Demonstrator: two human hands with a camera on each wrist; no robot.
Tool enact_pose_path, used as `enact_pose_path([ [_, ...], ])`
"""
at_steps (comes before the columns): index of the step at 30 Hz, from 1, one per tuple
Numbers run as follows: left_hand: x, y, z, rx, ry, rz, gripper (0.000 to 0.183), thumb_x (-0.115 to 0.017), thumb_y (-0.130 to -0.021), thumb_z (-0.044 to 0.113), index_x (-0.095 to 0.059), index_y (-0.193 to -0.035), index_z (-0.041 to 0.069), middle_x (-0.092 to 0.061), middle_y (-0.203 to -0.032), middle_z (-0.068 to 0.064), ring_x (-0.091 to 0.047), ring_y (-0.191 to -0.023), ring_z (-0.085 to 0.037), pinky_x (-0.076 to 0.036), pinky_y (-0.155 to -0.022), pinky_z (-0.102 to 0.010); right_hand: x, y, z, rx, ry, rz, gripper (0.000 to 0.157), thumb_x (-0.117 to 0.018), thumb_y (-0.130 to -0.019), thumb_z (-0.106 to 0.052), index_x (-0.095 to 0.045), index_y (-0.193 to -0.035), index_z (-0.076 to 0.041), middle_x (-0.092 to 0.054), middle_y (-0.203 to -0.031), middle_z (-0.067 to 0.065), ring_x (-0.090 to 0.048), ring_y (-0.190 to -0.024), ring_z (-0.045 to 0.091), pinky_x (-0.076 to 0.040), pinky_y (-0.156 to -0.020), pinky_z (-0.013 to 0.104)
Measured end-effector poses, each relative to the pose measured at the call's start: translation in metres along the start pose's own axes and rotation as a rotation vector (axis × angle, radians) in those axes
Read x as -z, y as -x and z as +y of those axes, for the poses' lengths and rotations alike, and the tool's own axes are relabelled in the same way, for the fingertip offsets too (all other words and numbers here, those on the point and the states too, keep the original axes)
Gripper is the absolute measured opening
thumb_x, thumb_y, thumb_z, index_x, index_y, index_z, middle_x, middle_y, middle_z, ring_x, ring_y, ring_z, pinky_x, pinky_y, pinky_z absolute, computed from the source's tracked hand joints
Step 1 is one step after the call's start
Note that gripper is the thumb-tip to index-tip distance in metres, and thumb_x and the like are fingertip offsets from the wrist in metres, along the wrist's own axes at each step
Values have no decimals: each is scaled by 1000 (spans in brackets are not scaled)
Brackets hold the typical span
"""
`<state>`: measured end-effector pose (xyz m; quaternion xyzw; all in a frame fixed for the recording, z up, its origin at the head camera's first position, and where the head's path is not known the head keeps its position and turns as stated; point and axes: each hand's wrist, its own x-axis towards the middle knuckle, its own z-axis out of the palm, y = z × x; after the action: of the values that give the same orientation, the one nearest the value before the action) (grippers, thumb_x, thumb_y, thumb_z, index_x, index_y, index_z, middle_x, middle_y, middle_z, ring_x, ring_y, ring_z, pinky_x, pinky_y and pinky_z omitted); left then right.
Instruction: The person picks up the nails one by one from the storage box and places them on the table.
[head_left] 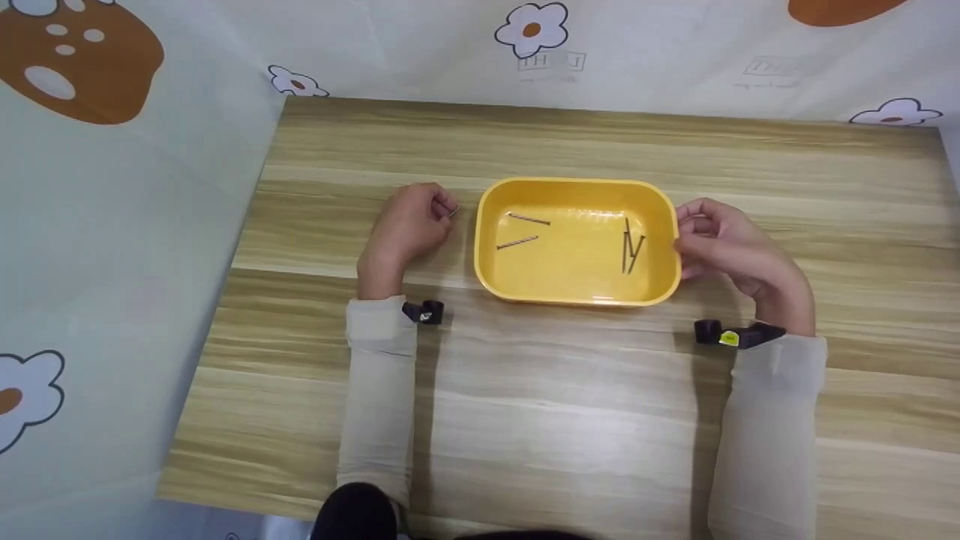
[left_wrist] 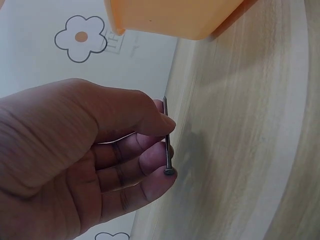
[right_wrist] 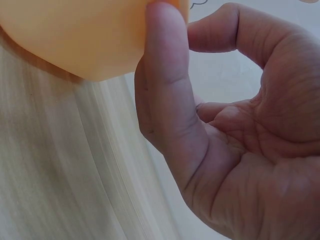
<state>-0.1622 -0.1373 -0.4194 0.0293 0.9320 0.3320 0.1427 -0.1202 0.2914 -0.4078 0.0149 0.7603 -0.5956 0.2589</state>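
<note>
A yellow plastic bin (head_left: 577, 296) stands on the wooden table. Two nails (head_left: 517, 242) lie apart on the left of its floor; three more nails (head_left: 628, 251) lie crossed together on the right. Just left of the bin, my left hand (head_left: 409, 229) pinches a single nail (left_wrist: 167, 145) between thumb and fingers. In the left wrist view its flat head is down and its point up, beyond the thumb. At the bin's right end, my right hand (head_left: 739, 244) grips the wall, thumb and curled fingers at the rim; part of those fingertips is hidden.
The wooden tabletop (head_left: 570, 390) stretches around the bin and both forearms. Behind it and to the left hangs a pale sheet (head_left: 420, 45) printed with flowers. A black wrist camera (head_left: 424, 311) sits at the left cuff, another wrist camera (head_left: 739, 335) at the right.
</note>
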Motion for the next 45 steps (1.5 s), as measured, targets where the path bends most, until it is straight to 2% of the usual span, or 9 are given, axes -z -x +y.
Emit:
enact_pose_path([
  [8,1,-1,-1,-19,-41,19,18,-67,-96,9,-76,-111,6,-76,-109,-12,-68,-102,-26,-58,-96,-41,-1,-1,-2,3,11,16,27,-61,-102,2,-48,-126,-1,-65,-103,1,-71,-84,13,-68,-69,32],
  [17,-1,0,0,-5,-35,9,19,-67,-97,8,-76,-113,6,-75,-109,-12,-67,-100,-25,-58,-94,-40,-1,0,1,-1,30,17,28,-61,-102,2,-48,-127,-1,-65,-104,-1,-70,-86,13,-68,-71,33],
  [22,-1,-1,1,-11,-33,14,18,-67,-97,9,-76,-112,6,-75,-107,-11,-66,-99,-25,-58,-92,-40,0,1,1,8,20,23,29,-63,-101,1,-48,-126,-1,-66,-104,1,-71,-85,14,-68,-71,33],
  [28,-3,-1,-1,20,-34,-2,20,-66,-96,7,-77,-113,8,-75,-108,-9,-65,-98,-24,-57,-91,-38,0,0,1,17,23,8,31,-64,-102,-2,-48,-128,1,-65,-105,3,-71,-86,15,-68,-72,33],
  [40,-3,-1,-3,2,-41,7,22,-64,-95,4,-78,-112,7,-77,-108,-11,-66,-99,-23,-57,-91,-38,-2,-3,1,17,-33,-6,26,-60,-102,3,-47,-125,1,-64,-98,2,-72,-83,15,-68,-71,34],
  [45,-3,-3,-3,9,-50,8,23,-64,-95,5,-78,-114,8,-77,-109,-10,-66,-98,-23,-57,-90,-38,0,-2,0,21,-14,-6,27,-61,-102,1,-48,-126,1,-64,-98,2,-72,-83,16,-68,-71,34],
])
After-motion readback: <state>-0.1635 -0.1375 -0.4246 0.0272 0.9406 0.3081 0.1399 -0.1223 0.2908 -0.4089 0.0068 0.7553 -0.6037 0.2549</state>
